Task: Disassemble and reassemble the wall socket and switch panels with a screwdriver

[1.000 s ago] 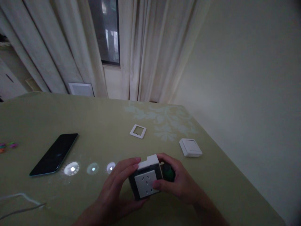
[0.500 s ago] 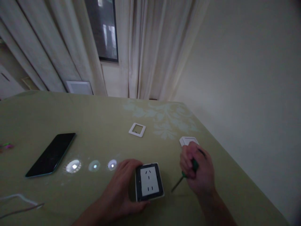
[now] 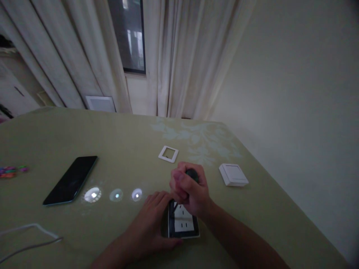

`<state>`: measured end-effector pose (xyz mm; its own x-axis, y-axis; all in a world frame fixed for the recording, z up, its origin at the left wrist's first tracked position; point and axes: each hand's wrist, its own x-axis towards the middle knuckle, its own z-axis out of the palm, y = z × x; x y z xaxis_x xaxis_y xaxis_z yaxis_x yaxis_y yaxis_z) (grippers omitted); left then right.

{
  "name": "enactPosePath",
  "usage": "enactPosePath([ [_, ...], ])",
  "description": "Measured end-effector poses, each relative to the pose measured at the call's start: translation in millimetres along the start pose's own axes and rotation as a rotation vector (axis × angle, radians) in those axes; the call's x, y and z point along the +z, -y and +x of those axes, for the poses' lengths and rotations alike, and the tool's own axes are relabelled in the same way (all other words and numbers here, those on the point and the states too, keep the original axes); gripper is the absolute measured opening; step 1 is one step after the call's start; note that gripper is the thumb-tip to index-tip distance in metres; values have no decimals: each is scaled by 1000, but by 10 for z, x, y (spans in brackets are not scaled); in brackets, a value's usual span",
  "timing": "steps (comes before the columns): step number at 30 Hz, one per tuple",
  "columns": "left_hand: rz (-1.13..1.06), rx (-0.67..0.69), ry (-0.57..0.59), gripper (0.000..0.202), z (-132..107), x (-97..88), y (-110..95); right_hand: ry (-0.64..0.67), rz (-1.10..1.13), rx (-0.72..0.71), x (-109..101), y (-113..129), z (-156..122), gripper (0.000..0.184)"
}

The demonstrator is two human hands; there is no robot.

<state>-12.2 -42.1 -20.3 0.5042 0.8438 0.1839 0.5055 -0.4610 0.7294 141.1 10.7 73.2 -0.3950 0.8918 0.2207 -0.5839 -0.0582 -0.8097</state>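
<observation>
A wall socket [image 3: 184, 225] with a white slotted face and a dark surround lies face up at the table's near side. My left hand [image 3: 153, 220] grips it from the left, with fingers at its far edge and the thumb along its near edge. My right hand [image 3: 190, 186] is a fist around the handle of a screwdriver [image 3: 192, 174], held above the socket. The shaft points down to the left side of the socket's dark surround; I cannot tell whether the tip sits in a screw. Part of the socket's far side is hidden by my right hand.
A white square frame [image 3: 168, 154] lies beyond my hands, and a white switch box [image 3: 233, 175] sits to the right. On the left are a dark phone [image 3: 71, 180], a white cable [image 3: 30, 226] and small colourful items [image 3: 11, 172]. A wall [image 3: 303, 123] borders the table's right side.
My right hand has swung left with the screwdriver, from beside the socket to above it, uncovering the white switch box. My left hand still holds the socket. The view has shifted slightly left.
</observation>
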Motion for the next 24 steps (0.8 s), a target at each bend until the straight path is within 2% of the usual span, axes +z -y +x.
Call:
enactPosePath([
  [8,-32,-88,112,78,39,-78,-86,32,69,-26,-22,223,1,41],
  [19,-40,-93,111,72,32,-88,-83,57,-19,3,-88,-7,-5,39],
  [22,-32,-75,81,68,23,-67,-65,164,-61,-15,-79,35,-64,37],
  [24,-16,-60,56,54,12,-51,-66,270,-106,-10,-60,74,-101,43],
])
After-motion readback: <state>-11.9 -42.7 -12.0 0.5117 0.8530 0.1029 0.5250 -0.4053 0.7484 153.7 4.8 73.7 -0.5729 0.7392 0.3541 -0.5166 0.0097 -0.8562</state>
